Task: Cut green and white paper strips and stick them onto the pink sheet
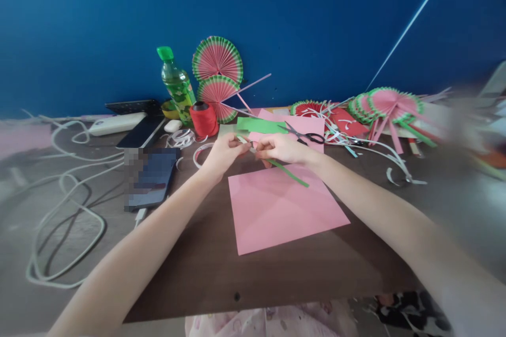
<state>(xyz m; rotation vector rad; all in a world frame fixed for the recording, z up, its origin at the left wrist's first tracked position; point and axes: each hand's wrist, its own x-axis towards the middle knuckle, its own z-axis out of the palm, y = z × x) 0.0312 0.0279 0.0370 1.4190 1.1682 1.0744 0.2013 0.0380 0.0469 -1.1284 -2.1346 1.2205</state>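
Note:
A narrow green paper strip (292, 174) trails down and right from my right hand (282, 148), which pinches it between closed fingers. My left hand (226, 154) is close beside it, its thumb and fingertips pinched on a thin whitish strip (242, 140). Whether that pale piece is part of the green strip I cannot tell. Below both hands lies a sheet of pink paper (276, 216), flat on the table. Just beyond them are a green paper piece (261, 125), another pink sheet (306, 125) and scissors (302, 134) with black handles.
Pleated pink-and-green paper fans (217, 60) lean against the blue wall; more fans (389, 105) lie at right beside white strip scraps (332, 129). A green-capped bottle (176, 84) and red thread spool (204, 120) stand at back left. A phone (152, 179) and white cable (103, 221) occupy the left.

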